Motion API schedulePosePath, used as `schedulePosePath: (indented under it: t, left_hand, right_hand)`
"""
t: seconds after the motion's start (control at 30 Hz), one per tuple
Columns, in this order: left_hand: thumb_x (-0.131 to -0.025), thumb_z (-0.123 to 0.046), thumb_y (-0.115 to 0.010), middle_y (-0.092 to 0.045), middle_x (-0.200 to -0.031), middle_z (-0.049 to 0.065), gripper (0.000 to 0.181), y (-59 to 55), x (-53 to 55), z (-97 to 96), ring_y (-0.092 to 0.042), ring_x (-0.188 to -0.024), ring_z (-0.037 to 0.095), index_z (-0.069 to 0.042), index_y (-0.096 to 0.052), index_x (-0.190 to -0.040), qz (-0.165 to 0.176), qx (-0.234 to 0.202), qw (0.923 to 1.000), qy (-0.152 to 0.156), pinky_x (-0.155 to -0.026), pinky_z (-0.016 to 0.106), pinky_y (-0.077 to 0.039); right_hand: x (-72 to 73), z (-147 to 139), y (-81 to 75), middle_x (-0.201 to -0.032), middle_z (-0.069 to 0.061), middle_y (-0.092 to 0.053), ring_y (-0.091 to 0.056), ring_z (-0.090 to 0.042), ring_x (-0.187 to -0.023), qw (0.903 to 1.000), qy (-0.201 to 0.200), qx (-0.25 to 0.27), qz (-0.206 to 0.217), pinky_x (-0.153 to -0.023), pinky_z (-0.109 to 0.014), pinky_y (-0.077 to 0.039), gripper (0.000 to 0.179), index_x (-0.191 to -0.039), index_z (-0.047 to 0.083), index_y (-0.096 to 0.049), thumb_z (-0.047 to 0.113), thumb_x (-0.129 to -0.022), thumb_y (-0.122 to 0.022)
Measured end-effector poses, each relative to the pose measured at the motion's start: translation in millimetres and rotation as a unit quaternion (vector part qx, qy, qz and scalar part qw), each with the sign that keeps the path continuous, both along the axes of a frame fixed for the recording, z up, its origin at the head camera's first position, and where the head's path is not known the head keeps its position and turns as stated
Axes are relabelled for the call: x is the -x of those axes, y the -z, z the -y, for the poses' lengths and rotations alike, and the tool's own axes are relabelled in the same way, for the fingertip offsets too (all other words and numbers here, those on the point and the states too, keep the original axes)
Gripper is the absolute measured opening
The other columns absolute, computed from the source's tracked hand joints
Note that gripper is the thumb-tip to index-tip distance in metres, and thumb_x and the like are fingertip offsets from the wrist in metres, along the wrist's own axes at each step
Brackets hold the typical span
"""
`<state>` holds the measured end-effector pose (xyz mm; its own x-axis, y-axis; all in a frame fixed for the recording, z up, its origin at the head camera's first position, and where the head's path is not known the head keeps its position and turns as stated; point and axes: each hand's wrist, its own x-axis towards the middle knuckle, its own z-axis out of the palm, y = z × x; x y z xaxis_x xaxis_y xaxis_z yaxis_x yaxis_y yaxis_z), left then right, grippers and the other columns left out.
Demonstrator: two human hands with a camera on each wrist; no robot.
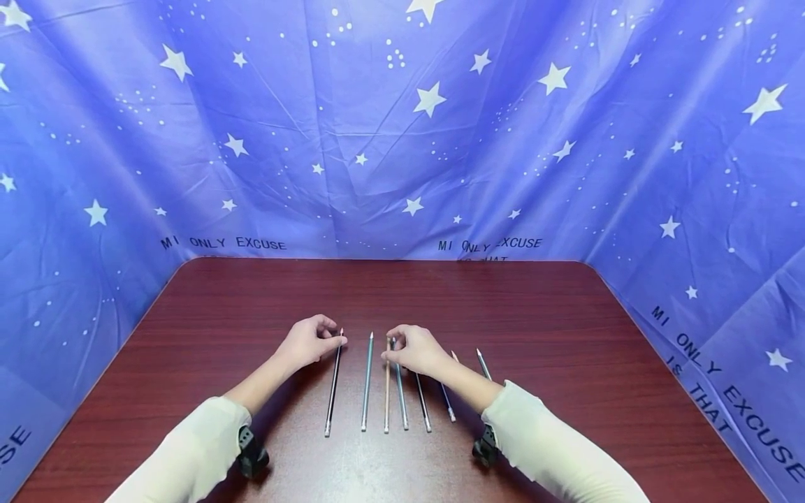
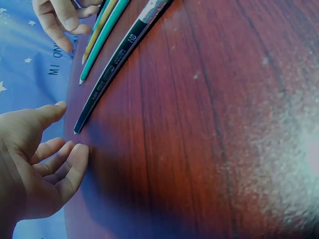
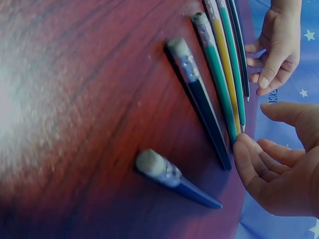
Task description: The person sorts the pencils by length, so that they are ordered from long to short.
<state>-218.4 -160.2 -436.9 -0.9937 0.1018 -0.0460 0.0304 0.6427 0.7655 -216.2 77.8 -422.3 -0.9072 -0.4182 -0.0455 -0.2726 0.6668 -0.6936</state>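
Several pencils lie side by side on a dark red wooden table (image 1: 264, 293), tips pointing away from me. My left hand (image 1: 312, 341) is at the tip of the leftmost black pencil (image 1: 334, 391); in the left wrist view its thumb and fingers are spread apart with nothing between them. My right hand (image 1: 415, 349) hovers over the tips of a yellow pencil (image 1: 387, 398) and a green pencil (image 1: 402, 402). In the right wrist view its thumb is apart from the fingers, and one fingertip appears to touch the green pencil. Another green pencil (image 1: 367, 384) lies between the hands.
Right of these lie a second black pencil (image 1: 423, 405), a dark blue pencil (image 1: 448, 402) and a teal pencil (image 1: 483, 365), partly hidden by the right arm. A blue star-printed curtain (image 1: 377, 126) borders the table's back and sides.
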Motion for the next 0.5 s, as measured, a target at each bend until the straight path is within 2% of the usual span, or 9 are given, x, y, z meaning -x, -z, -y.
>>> schedulePosePath:
  t: [0.2, 0.5]
  left_hand:
    - [-0.080, -0.024, -0.073, -0.058, -0.078, 0.005, 0.036, 2.7, -0.9, -1.2, -0.050, -0.048, 0.010, -0.001, -0.060, -0.104, 0.008, -0.007, 0.9999, -0.005, -0.047, 0.025, -0.047]
    - [-0.079, -0.024, -0.074, -0.058, -0.078, 0.005, 0.037, 4.4, -0.7, -1.6, -0.050, -0.047, 0.011, -0.001, -0.061, -0.105, 0.005, -0.002, 1.0000, -0.007, -0.045, 0.025, -0.045]
  right_hand:
    - [-0.8, 1.9, 4.6, -0.070, 0.000, -0.056, -0.045, -0.005, -0.048, 1.0000, 0.006, 0.004, 0.004, -0.051, -0.018, -0.038, 0.044, -0.117, -0.001, -0.060, 0.019, -0.080, -0.071]
    - [0.0, 4.3, 6.7, -0.066, 0.002, -0.052, -0.043, -0.005, -0.046, 0.9999, 0.012, 0.002, 0.008, -0.050, -0.018, -0.037, 0.047, -0.118, -0.003, -0.059, 0.019, -0.079, -0.072]
